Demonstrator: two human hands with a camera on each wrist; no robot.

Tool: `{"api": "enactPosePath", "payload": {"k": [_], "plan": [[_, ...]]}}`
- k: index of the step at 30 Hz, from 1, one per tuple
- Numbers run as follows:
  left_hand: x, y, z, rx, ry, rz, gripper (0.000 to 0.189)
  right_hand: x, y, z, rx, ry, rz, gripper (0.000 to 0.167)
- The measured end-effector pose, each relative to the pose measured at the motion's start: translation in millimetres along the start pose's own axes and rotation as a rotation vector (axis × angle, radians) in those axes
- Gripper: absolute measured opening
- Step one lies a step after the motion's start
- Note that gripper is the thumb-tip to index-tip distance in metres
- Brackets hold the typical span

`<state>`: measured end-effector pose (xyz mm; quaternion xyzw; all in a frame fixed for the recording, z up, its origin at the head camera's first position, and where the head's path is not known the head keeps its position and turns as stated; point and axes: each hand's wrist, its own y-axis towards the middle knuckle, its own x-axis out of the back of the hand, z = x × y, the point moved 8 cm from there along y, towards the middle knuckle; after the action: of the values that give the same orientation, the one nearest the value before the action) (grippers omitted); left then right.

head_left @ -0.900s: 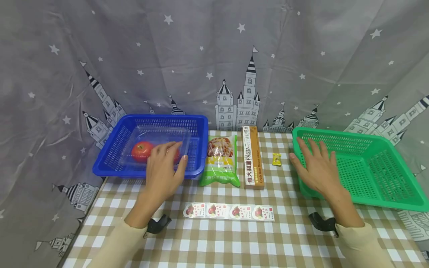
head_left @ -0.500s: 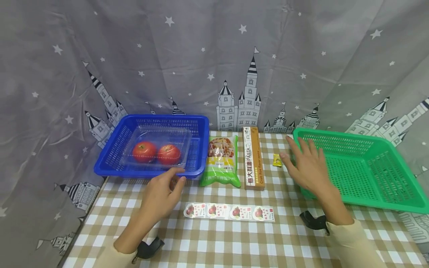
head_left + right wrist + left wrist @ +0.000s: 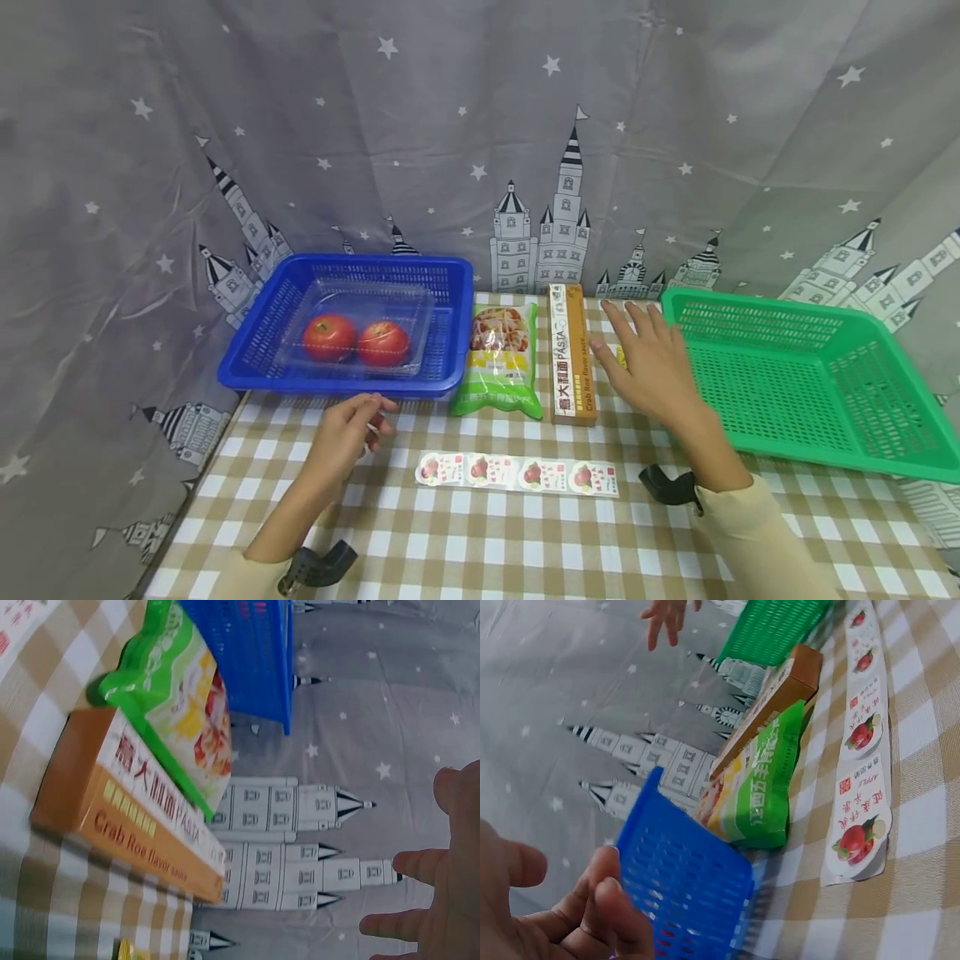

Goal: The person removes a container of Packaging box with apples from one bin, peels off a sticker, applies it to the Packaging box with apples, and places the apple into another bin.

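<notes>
In the head view my left hand hovers just in front of the blue basket, its fingers loosely bent around nothing. Two red apples sit in a clear plastic box inside that basket. With fingers spread, my right hand hangs over the small yellow packet, hiding most of it. Just left of this hand lies the pasta box, apart from its fingertips. A green food bag lies between the pasta box and the blue basket.
A green basket stands at the right. A strip of apple stickers lies near the middle front of the checked tablecloth. Behind the table hangs a grey curtain with castles and stars.
My left hand has drawn back from over the clear box toward the table's front. My right hand has moved left from the green basket to above the yellow packet.
</notes>
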<state>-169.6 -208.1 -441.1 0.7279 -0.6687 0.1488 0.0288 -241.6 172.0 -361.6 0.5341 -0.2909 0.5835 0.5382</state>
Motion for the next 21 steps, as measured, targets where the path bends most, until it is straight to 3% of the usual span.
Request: {"api": "enactPosePath", "payload": {"k": [5,12,21], "plan": [[6.4,6.3,21.6,0.135,-0.157,0.013,0.051,-4.8,5.5,13.3,0.012,0.017,0.003,0.063],[15.0,16.2,33.3,0.169,-0.342,-0.005,0.051,-15.1,13.4,28.3,0.026,0.045,0.019,0.063],[23.1,23.7,37.9,0.156,-0.307,-0.047,0.041,-28.8,21.8,53.9,0.086,0.116,0.045,0.063]]}}
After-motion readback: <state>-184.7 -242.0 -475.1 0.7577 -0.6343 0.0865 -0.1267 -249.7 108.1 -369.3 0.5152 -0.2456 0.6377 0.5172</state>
